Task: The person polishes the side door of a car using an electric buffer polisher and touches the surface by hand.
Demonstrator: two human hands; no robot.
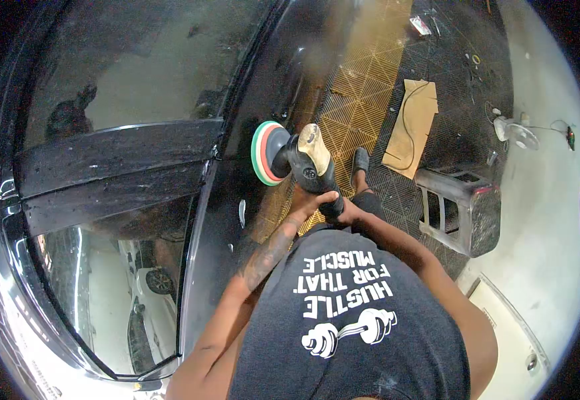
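A black handheld polisher (311,175) with a worn tan patch on its top is held in front of my waist. Its round pad (267,153), layered green, white and red, faces the dark car door (236,180) on the left; whether it touches the door I cannot tell. My left hand (312,200) is closed round the underside of the polisher's body. Farther back, my right hand (350,212) grips the rear handle, partly hidden by the tool. White smears mark the door panel below the pad.
Car windows (113,287) fill the left side. On the tiled floor (363,87) lie a cardboard sheet (413,127) with a cord over it and a grey plastic stool (466,207). A small fan (516,133) is near the right wall.
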